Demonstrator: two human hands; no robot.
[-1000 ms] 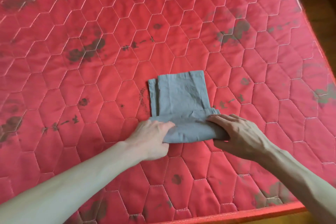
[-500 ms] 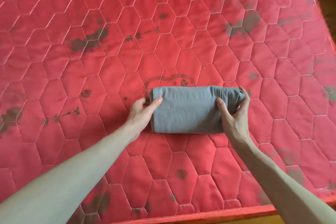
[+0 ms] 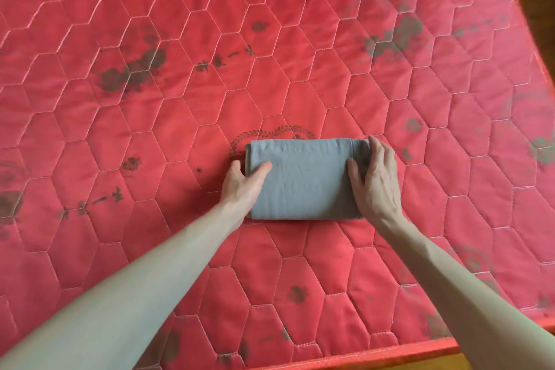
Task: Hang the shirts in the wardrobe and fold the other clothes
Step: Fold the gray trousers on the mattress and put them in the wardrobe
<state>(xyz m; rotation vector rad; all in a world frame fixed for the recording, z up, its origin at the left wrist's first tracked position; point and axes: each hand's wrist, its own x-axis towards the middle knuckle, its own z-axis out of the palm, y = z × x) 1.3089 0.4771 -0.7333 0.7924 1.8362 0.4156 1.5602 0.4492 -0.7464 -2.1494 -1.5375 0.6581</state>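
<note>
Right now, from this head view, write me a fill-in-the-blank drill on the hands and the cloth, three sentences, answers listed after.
1. The folded garment between the hands is ____ in colour.
2. It lies on a quilted mattress whose stitching forms ____ shapes.
3. The left hand holds the garment's left end, and the right hand holds its ____ end.

Missing words: grey; hexagon; right
</note>
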